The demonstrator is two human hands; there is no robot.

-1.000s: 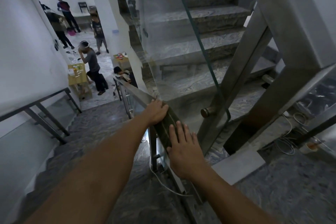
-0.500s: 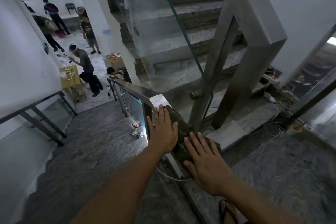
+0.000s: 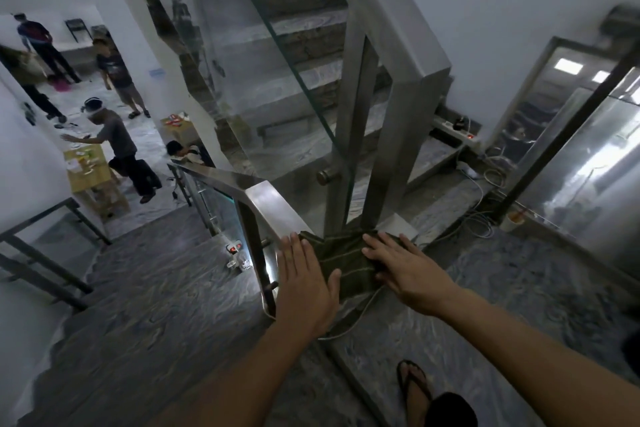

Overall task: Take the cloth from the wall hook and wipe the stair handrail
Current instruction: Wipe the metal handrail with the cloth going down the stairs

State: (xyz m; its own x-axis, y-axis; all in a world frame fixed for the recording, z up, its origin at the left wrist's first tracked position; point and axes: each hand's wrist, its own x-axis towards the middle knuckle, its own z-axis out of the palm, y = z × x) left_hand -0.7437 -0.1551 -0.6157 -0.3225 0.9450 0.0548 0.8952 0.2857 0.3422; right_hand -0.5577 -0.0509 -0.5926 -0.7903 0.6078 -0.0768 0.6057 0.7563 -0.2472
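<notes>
A dark green cloth [image 3: 341,262] with thin pale stripes lies flat on the steel stair handrail [image 3: 268,199], at its upper end near the landing. My left hand [image 3: 306,282] presses the cloth's left edge, fingers spread and flat. Pressing its right part is my right hand [image 3: 403,267], also flat with fingers apart. The rail runs down and to the left from my hands, over a glass panel. The wall hook is not in view.
Steel posts [image 3: 353,121] and a glass pane stand just behind the cloth. Marble stairs [image 3: 145,288] descend at left; several people are on the floor below [image 3: 114,135]. Cables and a power strip [image 3: 464,135] lie on the landing at right. My sandalled foot [image 3: 414,383] is below.
Both hands slid the cloth back up the rail toward the landing end. The view tilted down and right, so the hands sit lower in frame and wider apart.
</notes>
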